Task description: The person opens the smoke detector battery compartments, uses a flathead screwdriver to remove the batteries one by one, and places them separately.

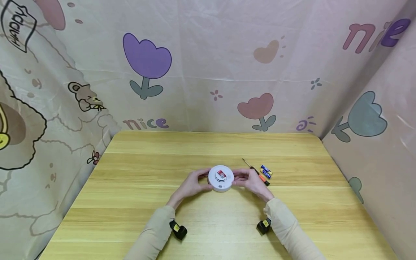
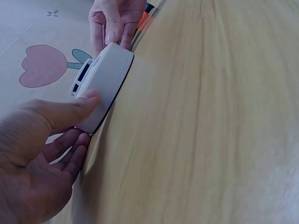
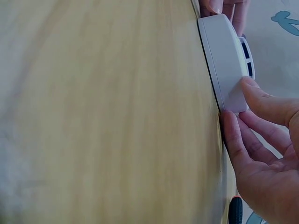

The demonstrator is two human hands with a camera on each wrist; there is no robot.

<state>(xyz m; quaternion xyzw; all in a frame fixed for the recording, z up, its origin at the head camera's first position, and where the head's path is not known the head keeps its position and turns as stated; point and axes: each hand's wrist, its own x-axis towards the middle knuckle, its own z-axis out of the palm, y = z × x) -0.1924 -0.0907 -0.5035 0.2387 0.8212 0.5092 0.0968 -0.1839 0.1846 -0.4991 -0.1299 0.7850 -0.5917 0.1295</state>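
A round white smoke detector (image 1: 224,183) with a red label lies face up on the wooden table between both hands. My left hand (image 1: 192,184) grips its left side, thumb on the near edge and fingers curled round the far side. From the right, my right hand (image 1: 251,181) holds the opposite side in the same way. In the left wrist view the detector's white side wall (image 2: 110,70) shows, its base close on the tabletop. The right wrist view shows my right thumb against the detector's casing (image 3: 222,56), with the fingertips low at its base.
Just right of the right hand lies a screwdriver (image 1: 263,179) with an orange and black handle. Blue and yellow batteries (image 1: 266,172) lie beside it. The wooden table (image 1: 214,231) meets a printed cloth backdrop (image 1: 201,54) at the back and sides.
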